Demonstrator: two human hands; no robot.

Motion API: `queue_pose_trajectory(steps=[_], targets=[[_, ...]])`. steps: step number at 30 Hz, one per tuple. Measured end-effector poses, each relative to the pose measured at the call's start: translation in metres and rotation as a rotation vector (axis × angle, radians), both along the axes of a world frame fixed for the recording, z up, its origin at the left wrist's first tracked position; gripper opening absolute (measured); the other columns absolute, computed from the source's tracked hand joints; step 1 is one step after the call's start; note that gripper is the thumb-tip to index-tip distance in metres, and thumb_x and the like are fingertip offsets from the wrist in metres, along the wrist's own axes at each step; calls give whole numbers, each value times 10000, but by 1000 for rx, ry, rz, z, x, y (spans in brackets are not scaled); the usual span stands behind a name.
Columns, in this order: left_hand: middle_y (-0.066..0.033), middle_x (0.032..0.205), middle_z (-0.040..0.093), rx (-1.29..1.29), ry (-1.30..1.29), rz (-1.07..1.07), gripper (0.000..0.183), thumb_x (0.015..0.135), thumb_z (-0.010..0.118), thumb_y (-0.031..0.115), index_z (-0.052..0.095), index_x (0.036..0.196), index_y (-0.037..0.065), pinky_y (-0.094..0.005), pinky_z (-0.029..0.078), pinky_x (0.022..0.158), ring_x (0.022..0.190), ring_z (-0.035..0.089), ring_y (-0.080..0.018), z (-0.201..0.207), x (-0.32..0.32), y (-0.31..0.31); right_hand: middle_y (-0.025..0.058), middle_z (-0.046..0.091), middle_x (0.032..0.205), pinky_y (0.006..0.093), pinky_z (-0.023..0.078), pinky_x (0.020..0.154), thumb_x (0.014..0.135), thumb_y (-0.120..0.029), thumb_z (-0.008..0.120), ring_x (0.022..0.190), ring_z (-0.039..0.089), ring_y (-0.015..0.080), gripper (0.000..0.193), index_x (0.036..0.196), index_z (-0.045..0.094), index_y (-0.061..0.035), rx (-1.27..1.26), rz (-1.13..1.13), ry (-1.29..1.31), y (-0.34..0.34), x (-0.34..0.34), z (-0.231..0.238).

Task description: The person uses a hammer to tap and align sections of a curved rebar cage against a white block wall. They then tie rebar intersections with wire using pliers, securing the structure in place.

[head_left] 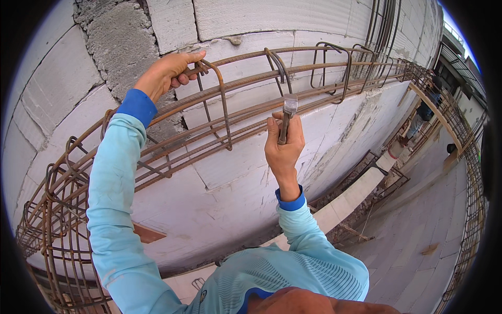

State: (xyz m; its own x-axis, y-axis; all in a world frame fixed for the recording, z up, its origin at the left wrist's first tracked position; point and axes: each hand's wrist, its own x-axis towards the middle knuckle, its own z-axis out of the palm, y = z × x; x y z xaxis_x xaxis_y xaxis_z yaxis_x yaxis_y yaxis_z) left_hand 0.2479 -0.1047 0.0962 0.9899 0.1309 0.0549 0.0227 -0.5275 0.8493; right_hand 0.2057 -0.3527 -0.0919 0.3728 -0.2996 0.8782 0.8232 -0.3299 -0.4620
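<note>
My left hand (170, 73) is closed around the top of a rusty rebar stirrup (224, 99), where its bent end meets the upper long bar. The thumb lies stretched along the top, and the fingers curl below. In my right hand (285, 149) is a pair of steel pincers (289, 107), gripped by the handles with the jaws pointing up. They are held in front of the rebar cage (251, 112), near its lower bars. Several more stirrups hang along the cage to the right, some of them tilted.
A white block wall (246, 21) with a rough grey concrete column (123, 44) rises behind the cage. Denser rebar (65, 251) bends round at the left. Far right, a person (426, 107) stands near a timber. Below run a plank walkway (340, 206) and a facing block wall (413, 230).
</note>
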Motion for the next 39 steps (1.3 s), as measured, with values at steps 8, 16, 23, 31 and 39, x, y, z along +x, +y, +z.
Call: queue_pose_trajectory(steps=[8,16,23,31,39], targets=[[-74,783,595,-16,-11,5,599,884,733,586,665,976,-2,-157,233,333,457,443,-1,-1,1,2,148,677,814,375,488,678,905,-91,727,719,630,280,167,1012,651,12,40,-67,345,-40,73,-6],[-79,774,594,-24,12,12,610,892,724,582,656,991,-16,-155,246,330,458,453,-2,0,1,3,148,688,769,397,498,679,917,-115,711,688,649,277,135,952,663,6,146,-56,409,-41,94,-6],[-88,782,591,-4,-13,24,593,896,719,580,673,951,-10,-149,268,334,455,453,-5,-2,0,2,5,601,688,285,417,586,917,-126,740,623,497,86,149,920,677,9,161,3,405,-39,87,-7],[-50,717,596,-1,8,38,551,890,725,570,674,894,21,-155,264,335,464,474,-7,0,-2,1,155,719,892,395,528,732,930,-131,698,787,688,303,179,1035,688,14,185,-296,180,-108,128,7],[-14,685,603,16,14,94,524,886,713,600,658,888,79,-160,265,347,454,472,-1,-1,-3,-2,175,746,935,417,538,780,885,-152,726,851,713,315,197,1017,724,-5,168,-459,325,-238,228,68]])
